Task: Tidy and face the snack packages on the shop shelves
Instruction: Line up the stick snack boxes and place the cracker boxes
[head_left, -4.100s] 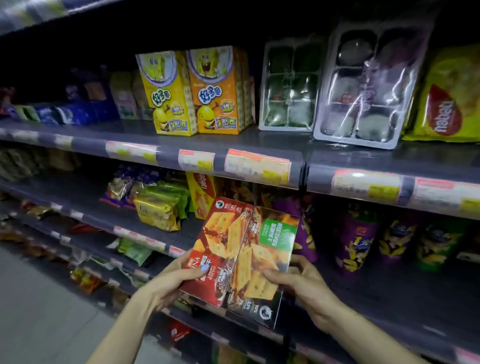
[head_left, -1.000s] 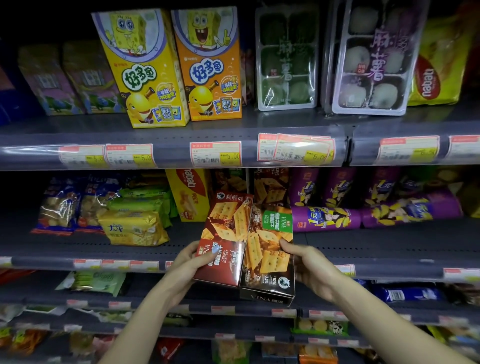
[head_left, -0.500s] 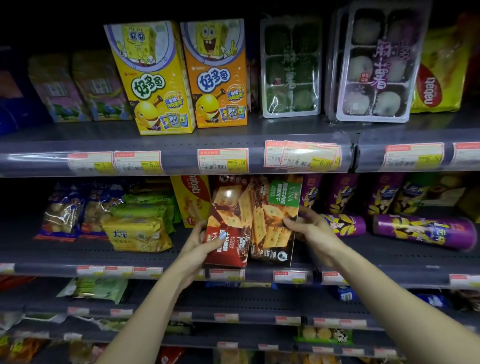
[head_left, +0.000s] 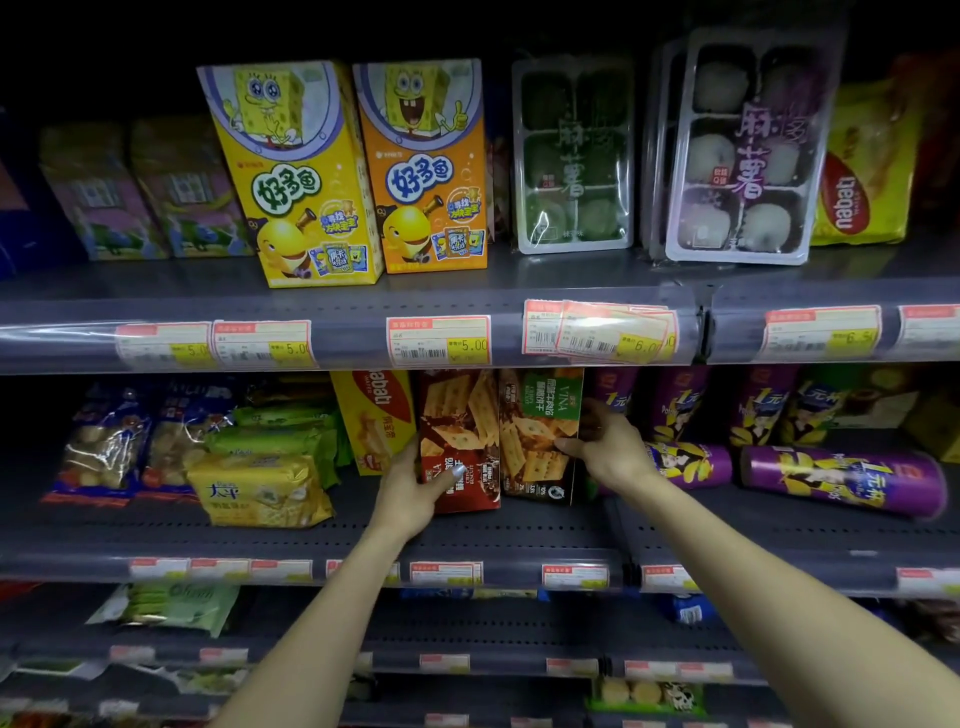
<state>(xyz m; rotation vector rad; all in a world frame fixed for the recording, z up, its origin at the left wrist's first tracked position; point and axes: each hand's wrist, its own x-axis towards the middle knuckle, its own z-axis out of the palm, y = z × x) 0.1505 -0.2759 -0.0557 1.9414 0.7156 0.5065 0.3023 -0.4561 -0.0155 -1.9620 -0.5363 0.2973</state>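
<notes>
This is a shop. Long grey shelves (head_left: 363, 291) sit one above another, full of snacks. Little price tags (head_left: 439, 340) with numbers run along each shelf's front edge. Yellow cartoon boxes (head_left: 291, 176) stand up top, and purple tubes (head_left: 841, 480) lie on the right.

Light: dim, top recess black | Glare: on mochi trays (head_left: 743, 150) | Edges: wide-angle bowing, soft corners

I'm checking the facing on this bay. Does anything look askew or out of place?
Yes. Two purple snack tubes lie on their sides on the middle shelf, right of the right hand, while the same tubes behind them stand upright.
</notes>
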